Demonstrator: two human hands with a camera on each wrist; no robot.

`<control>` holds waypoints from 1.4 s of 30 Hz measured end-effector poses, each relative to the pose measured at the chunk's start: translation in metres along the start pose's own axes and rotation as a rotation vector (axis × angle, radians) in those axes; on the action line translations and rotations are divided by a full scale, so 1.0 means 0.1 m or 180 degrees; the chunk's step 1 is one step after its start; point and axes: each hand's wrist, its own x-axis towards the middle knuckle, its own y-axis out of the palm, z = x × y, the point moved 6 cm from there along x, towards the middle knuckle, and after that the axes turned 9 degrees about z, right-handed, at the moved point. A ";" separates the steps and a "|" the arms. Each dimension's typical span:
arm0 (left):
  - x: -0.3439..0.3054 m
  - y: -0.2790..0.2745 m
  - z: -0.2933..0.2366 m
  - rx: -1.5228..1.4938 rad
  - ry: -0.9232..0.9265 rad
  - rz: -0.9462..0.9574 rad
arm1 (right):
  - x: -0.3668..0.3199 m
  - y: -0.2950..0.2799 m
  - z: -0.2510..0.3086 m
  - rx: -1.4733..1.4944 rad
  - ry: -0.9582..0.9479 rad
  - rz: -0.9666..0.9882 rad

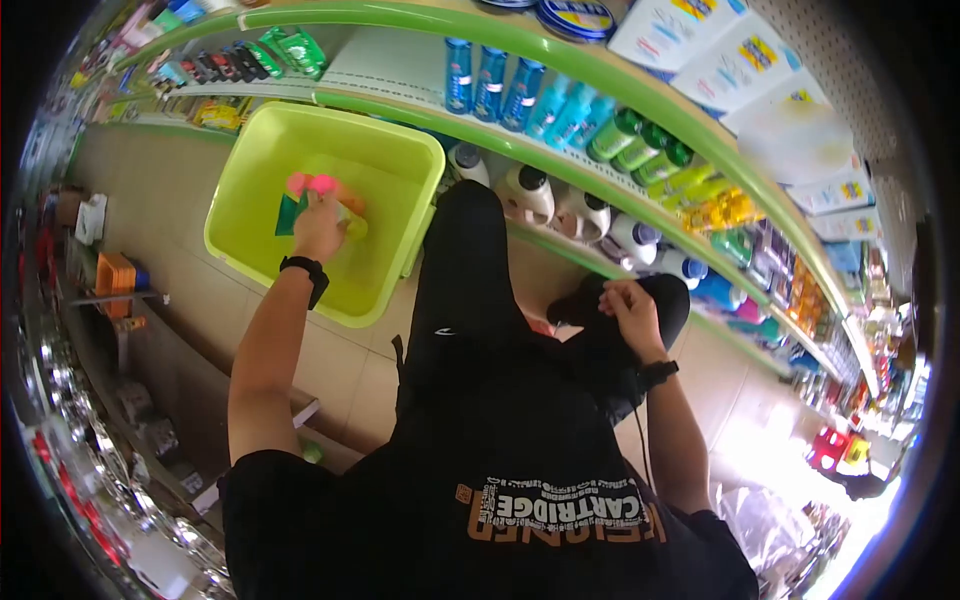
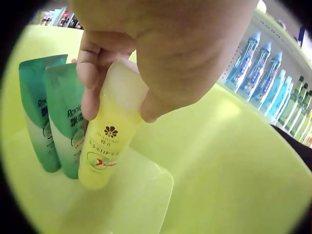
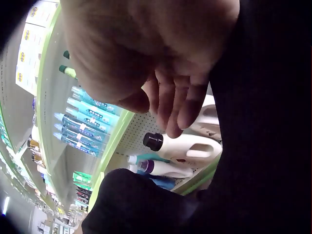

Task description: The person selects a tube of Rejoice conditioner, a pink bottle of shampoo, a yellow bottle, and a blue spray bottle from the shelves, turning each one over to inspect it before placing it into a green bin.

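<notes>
Inside the yellow-green tub [image 1: 400, 160], my left hand [image 1: 318, 230] grips a yellow bottle [image 2: 108, 146] by its whitish upper end, thumb on one side and fingers on the other. The bottle leans a little, its lower end close over the tub's floor. Two green tubes [image 2: 68, 117] stand side by side right beside it, leaning against the tub wall. Pink round-topped items [image 1: 318, 184] show just beyond the fingers in the head view. My right hand [image 1: 635, 315] hangs over my bent knee with loosely curled fingers, holding nothing.
Shelves curve along the far side and right, edged in green. They carry blue spray bottles [image 1: 488, 85], green bottles [image 1: 640, 150] and white boxes [image 1: 735, 60]. On the lowest shelf stand white jugs with dark caps [image 1: 528, 192]. An orange basket [image 1: 116, 272] sits at the left.
</notes>
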 end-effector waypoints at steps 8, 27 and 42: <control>0.05 -0.08 -0.07 0.0201 -0.0202 0.0171 | -0.07 0.04 0.20 -0.0292 0.0052 -0.0010; 1.41 -1.71 -1.76 -0.2842 0.1394 -0.0504 | -0.08 0.01 0.10 -0.0378 -0.0402 -0.0312; 1.31 -1.38 -1.66 -0.3914 0.1078 -0.0941 | -0.16 -0.04 0.12 -0.0381 -0.0419 -0.0488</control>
